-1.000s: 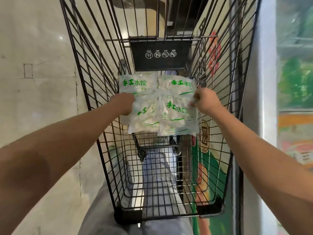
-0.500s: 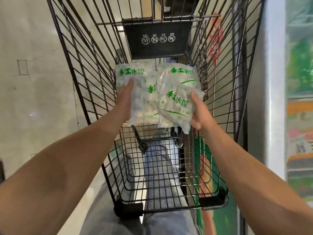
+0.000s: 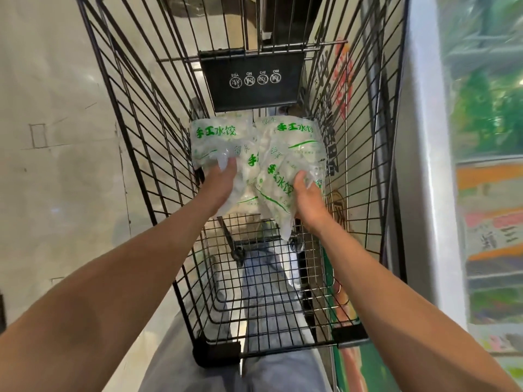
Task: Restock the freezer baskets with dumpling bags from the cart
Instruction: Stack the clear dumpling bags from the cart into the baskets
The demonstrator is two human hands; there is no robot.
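Note:
Several clear dumpling bags with green print lie stacked at the far end of the black wire cart. My left hand grips the near edge of the left dumpling bag, fingers curled into the plastic. My right hand grips the front right dumpling bag, which is tilted with its lower corner hanging toward me. Another dumpling bag lies behind it. Both forearms reach into the cart from the near end.
A black child-seat flap with white icons stands behind the bags. The near half of the cart's floor is bare wire. The glass-fronted freezer with its white frame runs along the right. A pale tiled floor lies to the left.
Both hands have shifted from the bags' outer sides to their near edges and closed on them. The front right bag has tilted, its corner drooping toward me.

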